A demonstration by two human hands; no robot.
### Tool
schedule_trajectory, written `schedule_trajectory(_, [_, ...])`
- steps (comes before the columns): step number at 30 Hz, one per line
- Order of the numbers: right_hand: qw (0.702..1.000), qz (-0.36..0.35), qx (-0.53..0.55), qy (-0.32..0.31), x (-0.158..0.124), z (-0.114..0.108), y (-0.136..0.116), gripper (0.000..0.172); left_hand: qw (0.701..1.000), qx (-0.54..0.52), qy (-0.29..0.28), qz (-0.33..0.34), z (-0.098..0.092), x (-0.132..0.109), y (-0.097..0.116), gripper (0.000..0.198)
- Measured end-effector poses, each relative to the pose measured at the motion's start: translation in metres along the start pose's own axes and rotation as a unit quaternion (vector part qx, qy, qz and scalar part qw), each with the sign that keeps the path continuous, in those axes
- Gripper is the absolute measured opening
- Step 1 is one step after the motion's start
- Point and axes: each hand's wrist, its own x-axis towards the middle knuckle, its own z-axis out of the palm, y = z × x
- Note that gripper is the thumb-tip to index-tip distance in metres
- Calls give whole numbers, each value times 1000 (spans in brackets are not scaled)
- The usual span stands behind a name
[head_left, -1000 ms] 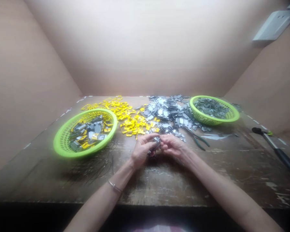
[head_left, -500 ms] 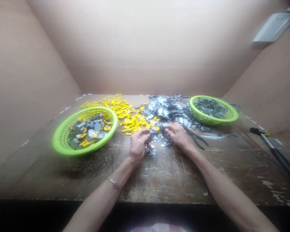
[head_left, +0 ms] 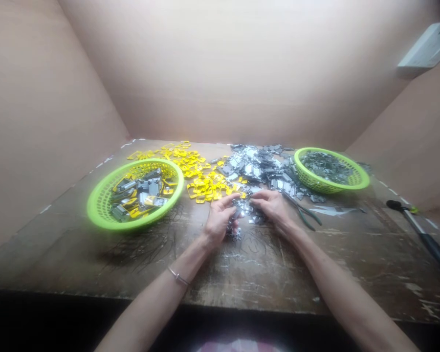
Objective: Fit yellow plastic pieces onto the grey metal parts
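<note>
My left hand [head_left: 219, 218] is closed, thumb and forefinger pinched on a small shiny metal piece [head_left: 238, 213] at the middle of the table. My right hand [head_left: 273, 208] reaches in from the other side with its fingers pressed together. What those fingers hold is too small to make out. Under and between both hands lie small silvery metal bits [head_left: 255, 215]. Just beyond are a heap of yellow plastic frames [head_left: 207, 187] and a pile of grey metal parts [head_left: 254, 166].
At left stands a green basket [head_left: 95, 215] with grey-and-yellow assembled pieces. Another green basket [head_left: 363, 185] at right holds small metal parts. Pliers [head_left: 308, 215] lie beside my right hand. A dark-handled rod [head_left: 432, 249] lies far right. Walls enclose the table [head_left: 256, 283].
My hands have come closer together, the left moving toward the right. The whole view has shifted slightly, so the baskets and piles appear a little farther right.
</note>
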Motion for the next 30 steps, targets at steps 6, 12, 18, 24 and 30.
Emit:
schedule_trajectory(6, [958,111,263,-40,-3,-7,-10,18,1000,1,-10,-4,1,0,0,51])
schedule_trajectory(12, [935,69,340,-72,-19,4,-23,18,1000,5,-18,-2,2,-1,-1,52])
schedule_trajectory(18, [919,88,370,-99,-22,11,-26,22,999,5,-44,-11,3,-2,0,52])
schedule_trajectory(24, [890,129,435,-42,-13,2,-13,20,999,13,-29,-18,4,-2,1,46])
schedule_trajectory(30, [866,152,470,-80,-13,0,-12,18,1000,9,-16,-17,2,0,-3,33])
